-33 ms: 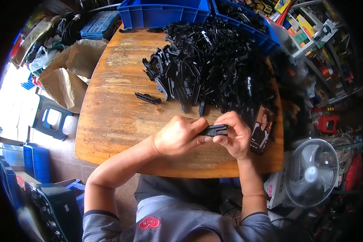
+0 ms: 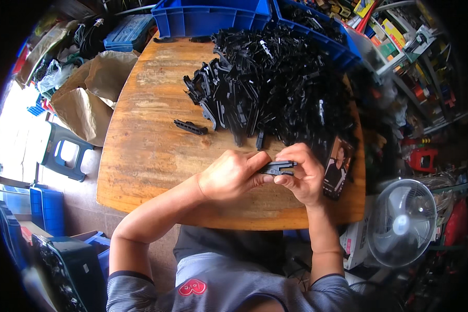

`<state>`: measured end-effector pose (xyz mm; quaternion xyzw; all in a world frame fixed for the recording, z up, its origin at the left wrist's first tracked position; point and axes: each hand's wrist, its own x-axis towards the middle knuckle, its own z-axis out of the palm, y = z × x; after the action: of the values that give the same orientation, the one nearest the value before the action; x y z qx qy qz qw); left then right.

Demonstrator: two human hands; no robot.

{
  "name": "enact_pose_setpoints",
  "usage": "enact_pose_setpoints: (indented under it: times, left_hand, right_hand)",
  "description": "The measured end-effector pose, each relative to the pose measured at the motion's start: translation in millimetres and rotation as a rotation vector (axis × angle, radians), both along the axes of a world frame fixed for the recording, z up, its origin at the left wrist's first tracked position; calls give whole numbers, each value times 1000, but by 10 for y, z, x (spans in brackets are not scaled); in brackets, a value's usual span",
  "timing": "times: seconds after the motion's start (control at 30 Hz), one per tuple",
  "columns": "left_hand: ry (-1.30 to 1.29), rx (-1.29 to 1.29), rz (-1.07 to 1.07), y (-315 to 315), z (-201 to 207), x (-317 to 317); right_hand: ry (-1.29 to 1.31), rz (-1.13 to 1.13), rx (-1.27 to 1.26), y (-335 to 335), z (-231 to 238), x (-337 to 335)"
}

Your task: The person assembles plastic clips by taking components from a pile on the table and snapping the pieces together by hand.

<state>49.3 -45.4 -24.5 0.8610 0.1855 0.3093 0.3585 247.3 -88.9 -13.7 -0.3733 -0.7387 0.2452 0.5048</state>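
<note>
Both of my hands are closed on one small black plastic part with a slot at its right end, held above the near side of the wooden table. My left hand grips its left end between thumb and fingers. At its right end, my right hand pinches it with thumb and index finger. Farther back lies a large heap of similar black plastic parts. A single longer black part rests apart, left of the heap.
Two blue plastic bins stand at the table's far edge. A photo card lies right of my right hand. Beside the table are a fan on the right, and a stool and brown paper sack on the left.
</note>
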Motion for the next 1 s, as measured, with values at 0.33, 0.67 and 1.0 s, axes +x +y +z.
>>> enact_pose_setpoints:
  times: [0.33, 0.67, 1.0]
  left_hand:
    - [-62, -186, 60, -42, -56, 108]
    - [771, 195, 819, 385, 2, -458]
    - [27, -461, 471, 368, 351, -514]
  right_hand:
    - [-335, -21, 129, -39, -30, -99]
    - [-579, -35, -138, 29, 40, 347]
    - [-314, -8, -205, -37, -21, -22]
